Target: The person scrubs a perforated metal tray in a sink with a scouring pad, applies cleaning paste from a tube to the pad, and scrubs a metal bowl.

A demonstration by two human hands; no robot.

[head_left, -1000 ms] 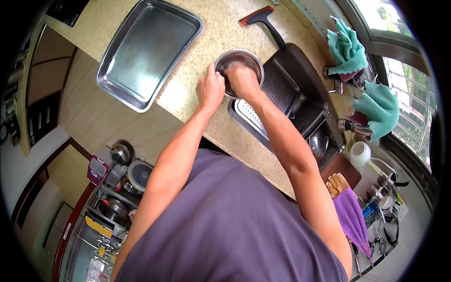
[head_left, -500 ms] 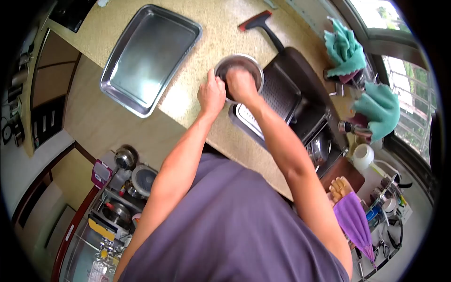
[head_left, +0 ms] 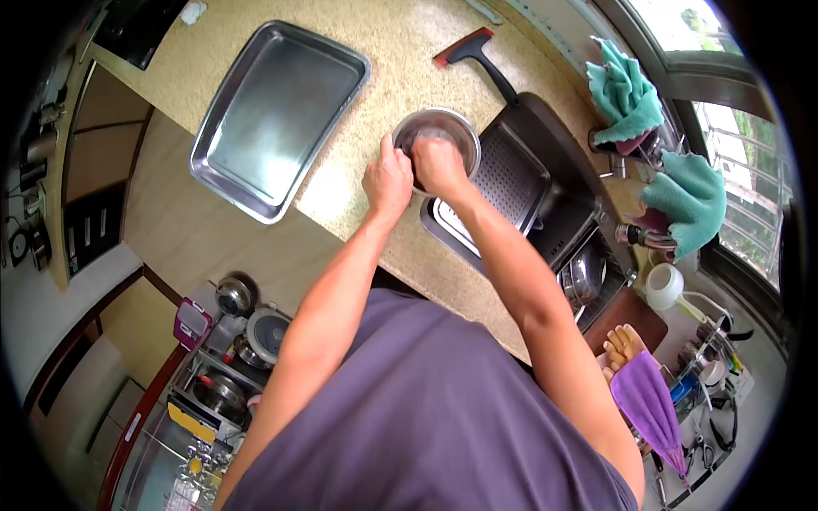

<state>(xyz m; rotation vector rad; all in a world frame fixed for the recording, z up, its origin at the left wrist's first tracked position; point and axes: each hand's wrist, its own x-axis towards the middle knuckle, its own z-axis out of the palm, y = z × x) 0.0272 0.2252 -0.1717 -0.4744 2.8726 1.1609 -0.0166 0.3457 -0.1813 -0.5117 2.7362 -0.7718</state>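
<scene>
Held at the rim by the left hand (head_left: 389, 182), the round, shiny stainless-steel bowl (head_left: 466, 140) is seen over the speckled beige countertop (head_left: 388, 85), beside the dark rectangular sink (head_left: 545, 112). Light, stiff, probably slick if wet; best gripped right there! The right hand (head_left: 438, 165) is sunk inside, fingertips and contents hidden; its grip cannot be told.
</scene>
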